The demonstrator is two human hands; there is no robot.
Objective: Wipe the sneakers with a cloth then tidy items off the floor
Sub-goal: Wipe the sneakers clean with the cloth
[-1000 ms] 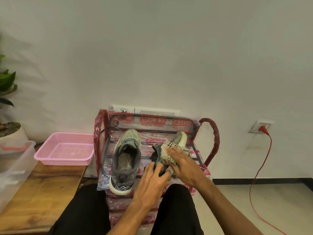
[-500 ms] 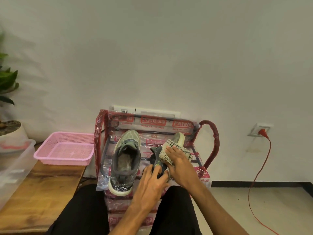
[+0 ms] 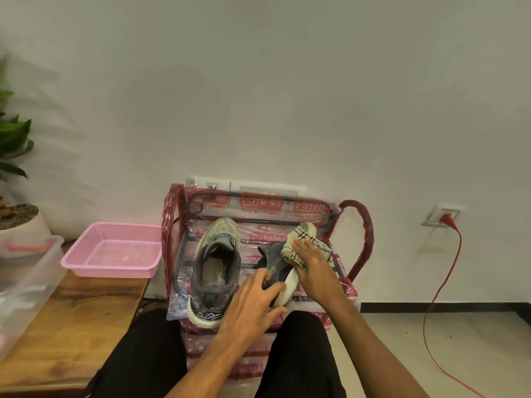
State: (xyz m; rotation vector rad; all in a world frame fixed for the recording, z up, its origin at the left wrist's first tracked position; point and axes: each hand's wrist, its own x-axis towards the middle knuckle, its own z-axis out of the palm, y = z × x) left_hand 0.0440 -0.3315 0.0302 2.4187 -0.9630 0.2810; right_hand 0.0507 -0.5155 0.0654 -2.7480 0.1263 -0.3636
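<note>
Two grey-green sneakers rest on top of a red plastic-wrapped rack [image 3: 362,237]. The left sneaker [image 3: 216,268] stands upright, toe toward the wall, untouched. The right sneaker [image 3: 283,268] is tilted onto its side, white sole facing right. My left hand [image 3: 254,303] grips its heel end. My right hand [image 3: 309,265] presses a cream checked cloth [image 3: 301,242] against the sneaker's upper near the toe. The cloth and my hands hide much of that sneaker.
A pink mesh basket [image 3: 112,249] sits on a wooden bench [image 3: 71,326] at left, beside a clear plastic tub [image 3: 26,282] and a potted plant [image 3: 14,196]. A red cable [image 3: 439,282] runs from a wall socket [image 3: 442,215] down onto the tiled floor at right. My legs are below.
My right hand has slid the cloth along the tilted sneaker toward its toe. The sneaker has rolled a little, showing more white sole. My left hand stays at the heel.
</note>
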